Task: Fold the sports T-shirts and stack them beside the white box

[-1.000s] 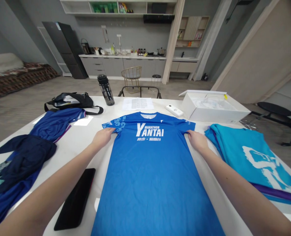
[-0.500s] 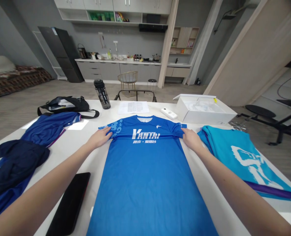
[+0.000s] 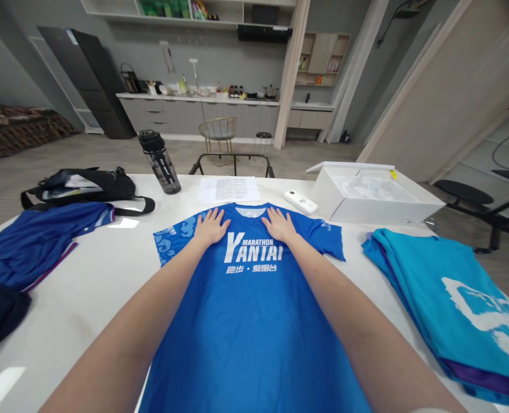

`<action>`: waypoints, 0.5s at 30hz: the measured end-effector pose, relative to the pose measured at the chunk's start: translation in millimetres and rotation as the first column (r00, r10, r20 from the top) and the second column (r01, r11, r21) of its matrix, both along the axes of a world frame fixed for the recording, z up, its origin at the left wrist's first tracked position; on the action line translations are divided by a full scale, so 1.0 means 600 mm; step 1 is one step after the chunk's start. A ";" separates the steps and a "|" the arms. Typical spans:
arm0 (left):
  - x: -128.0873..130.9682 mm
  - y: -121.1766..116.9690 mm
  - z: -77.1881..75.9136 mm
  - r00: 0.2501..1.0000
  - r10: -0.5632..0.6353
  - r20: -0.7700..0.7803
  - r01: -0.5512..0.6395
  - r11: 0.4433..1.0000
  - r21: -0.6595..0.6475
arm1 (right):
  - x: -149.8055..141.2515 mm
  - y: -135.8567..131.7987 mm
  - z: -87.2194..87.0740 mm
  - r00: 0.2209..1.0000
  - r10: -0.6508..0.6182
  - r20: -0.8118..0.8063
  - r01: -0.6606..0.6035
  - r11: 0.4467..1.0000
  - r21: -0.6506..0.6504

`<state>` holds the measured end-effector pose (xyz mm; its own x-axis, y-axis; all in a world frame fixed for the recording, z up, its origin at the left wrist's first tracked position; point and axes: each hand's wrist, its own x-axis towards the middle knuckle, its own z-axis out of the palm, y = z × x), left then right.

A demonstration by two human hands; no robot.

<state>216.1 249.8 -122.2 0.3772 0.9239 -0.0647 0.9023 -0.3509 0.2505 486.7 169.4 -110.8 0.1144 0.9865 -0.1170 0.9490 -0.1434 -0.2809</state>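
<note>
A blue T-shirt (image 3: 254, 321) with white "Marathon Yantai" lettering lies spread face up on the white table, its collar toward the far side. My left hand (image 3: 212, 227) rests flat on the shoulder left of the collar, fingers spread. On the other shoulder, my right hand (image 3: 279, 225) lies flat too, fingers apart. Both sleeves stretch out sideways, the left one with a light blue wave pattern. My forearms cover parts of the shirt's sides.
Folded turquoise clothing (image 3: 447, 287) lies at right, below an open white box (image 3: 379, 201). Beyond the collar are a white device (image 3: 300, 202) and papers (image 3: 228, 189). A bottle (image 3: 159, 163), a black bag (image 3: 77, 189) and dark blue clothing (image 3: 43, 241) occupy the left.
Both hands have moved inward from the sleeve ends to the shoulders beside the collar. They let go of the sleeves, which now lie spread wider. The view has moved closer.
</note>
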 end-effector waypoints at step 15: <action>0.023 -0.051 0.019 0.997 -0.072 -0.004 0.069 0.931 0.359 | -0.005 0.027 0.009 0.989 -0.032 0.146 -0.007 0.965 0.263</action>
